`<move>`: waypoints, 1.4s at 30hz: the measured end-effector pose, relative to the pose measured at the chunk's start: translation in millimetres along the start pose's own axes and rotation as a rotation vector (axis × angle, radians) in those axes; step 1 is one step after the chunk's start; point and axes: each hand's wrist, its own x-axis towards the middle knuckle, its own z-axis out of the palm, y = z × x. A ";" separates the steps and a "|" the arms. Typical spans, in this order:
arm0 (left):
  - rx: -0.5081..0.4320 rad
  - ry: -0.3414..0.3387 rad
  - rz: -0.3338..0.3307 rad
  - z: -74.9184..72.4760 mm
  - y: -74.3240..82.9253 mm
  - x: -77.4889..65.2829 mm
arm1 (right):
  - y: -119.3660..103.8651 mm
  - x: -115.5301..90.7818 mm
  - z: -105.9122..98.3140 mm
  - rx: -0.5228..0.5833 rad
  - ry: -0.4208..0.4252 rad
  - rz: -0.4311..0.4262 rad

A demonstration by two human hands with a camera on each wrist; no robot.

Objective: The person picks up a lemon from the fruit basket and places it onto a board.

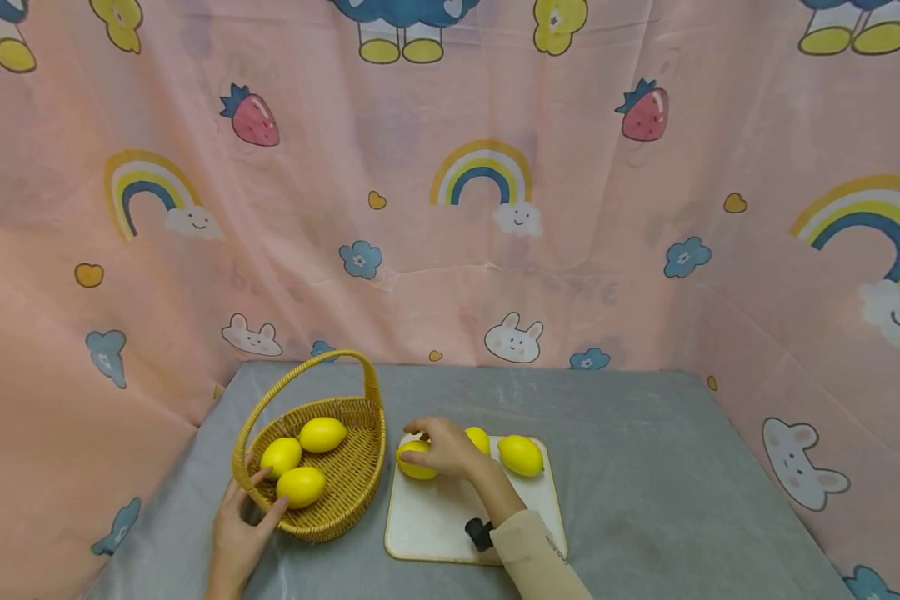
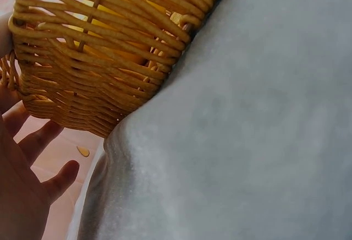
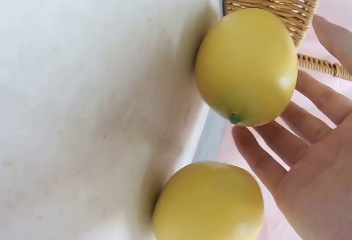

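Observation:
Three lemons lie in the woven basket (image 1: 352, 492), one of them (image 1: 302, 487) close to my left hand (image 1: 242, 527). That hand rests against the basket's near left side by the handle's base; in the left wrist view its outer fingers are spread and fairly straight beside the weave. Over the cutting board (image 1: 438, 525), my right hand (image 1: 450, 448) reaches around a lemon (image 3: 247, 66). Its fingers extend behind the fruit, and the thumb stands apart from it in the right wrist view. A second lemon (image 1: 477, 439) is partly hidden behind this hand; a third (image 1: 521, 456) sits at the board's right.
A grey cloth-covered table (image 1: 645, 483) carries everything. The basket's tall arched handle (image 1: 270, 396) rises over its left part. Behind hangs a pink patterned curtain (image 1: 435, 308). A black wrist camera (image 1: 479, 533) is on the right arm, above the board.

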 end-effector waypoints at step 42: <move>-0.041 -0.004 0.026 1.1 -3.2 1.0 | -81.5 49.4 64.2 0.032 -0.091 -0.181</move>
